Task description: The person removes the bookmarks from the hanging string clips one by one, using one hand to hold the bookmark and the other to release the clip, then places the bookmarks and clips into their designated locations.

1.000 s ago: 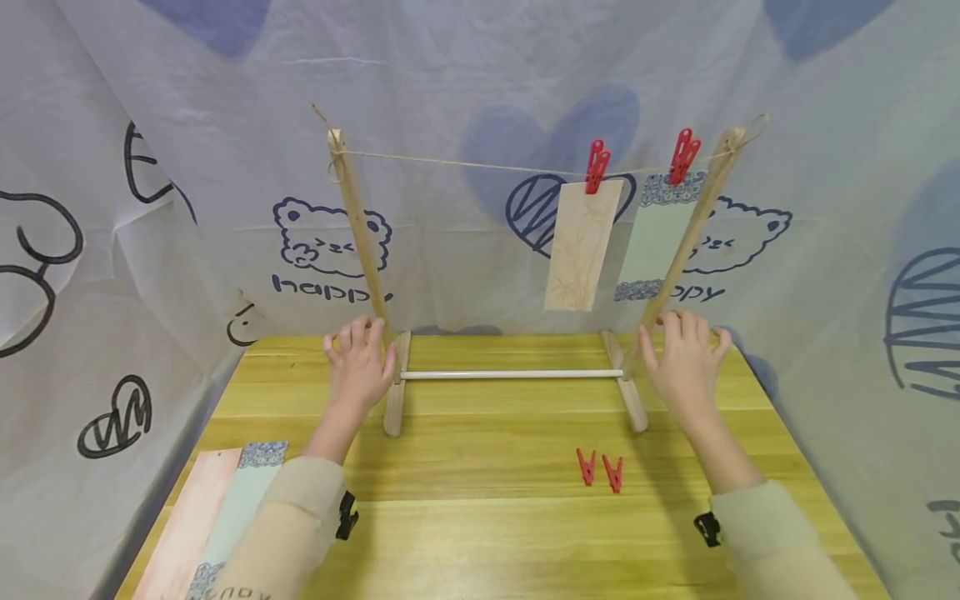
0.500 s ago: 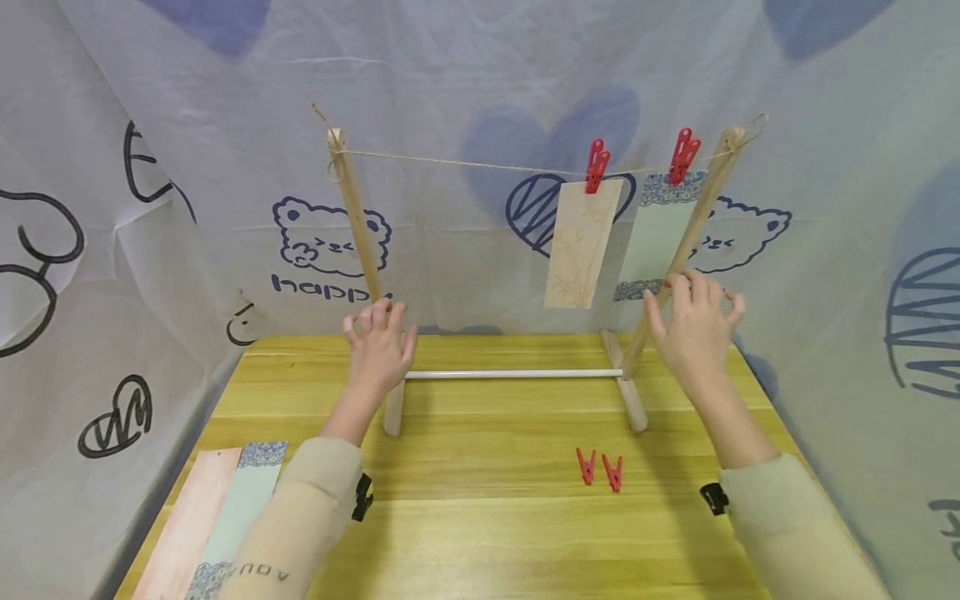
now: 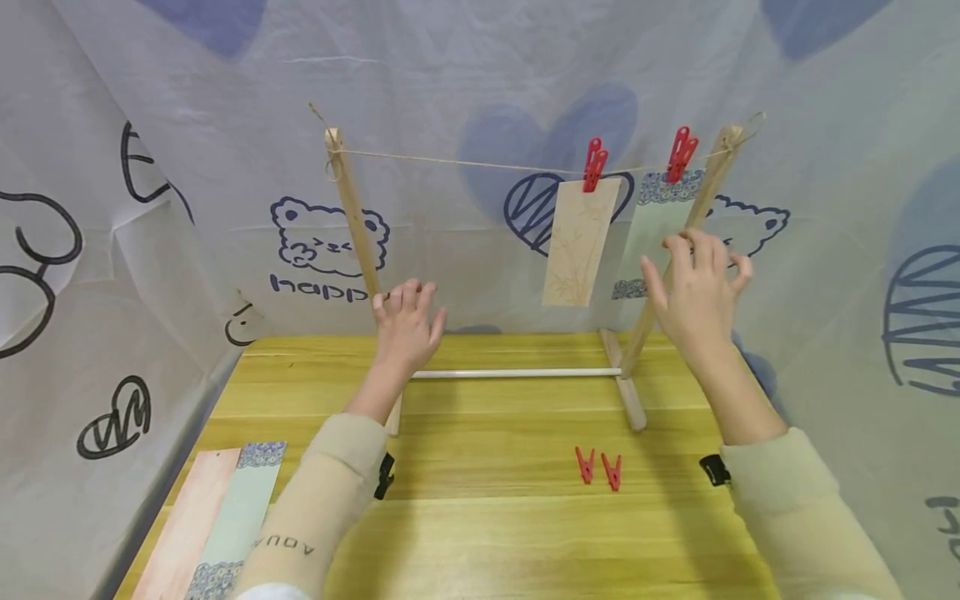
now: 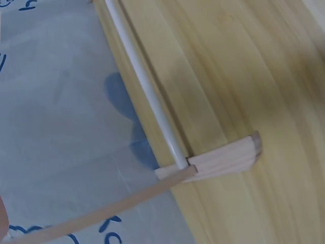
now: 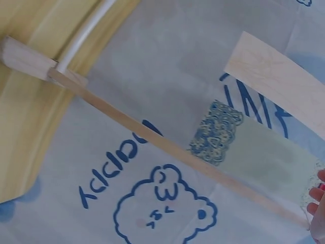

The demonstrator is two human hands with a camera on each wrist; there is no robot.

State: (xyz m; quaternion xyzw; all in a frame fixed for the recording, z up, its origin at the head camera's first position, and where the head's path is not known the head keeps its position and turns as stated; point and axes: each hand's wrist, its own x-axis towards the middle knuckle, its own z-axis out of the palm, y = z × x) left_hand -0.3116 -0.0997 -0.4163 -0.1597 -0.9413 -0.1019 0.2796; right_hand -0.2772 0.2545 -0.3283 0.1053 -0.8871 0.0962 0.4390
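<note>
My left hand (image 3: 405,329) holds nothing; its loosely bent fingers overlap the lower part of the left wooden post (image 3: 352,217) in the head view. On the other side my right hand (image 3: 697,292), also holding nothing, is raised before the right post (image 3: 718,175), fingers spread and slightly bent. A string (image 3: 465,163) runs between the posts. From it hang a beige paper strip with a bamboo print (image 3: 581,242) and a pale green strip with blue patterned ends (image 3: 660,221). Red clothespins (image 3: 596,165) grip their top edges. The right hand partly covers the green strip.
Two red clothespins (image 3: 611,472) lie on the wooden table (image 3: 480,533). At the table's left lie a pink strip (image 3: 187,517) and another green one (image 3: 243,500). A white rod (image 3: 517,373) joins the stand's feet. A printed cloth (image 3: 450,75) hangs behind.
My left hand has moved right and a little up, from beside the left post to in front of it. My right hand has risen along the right post. The hanging strips stay put.
</note>
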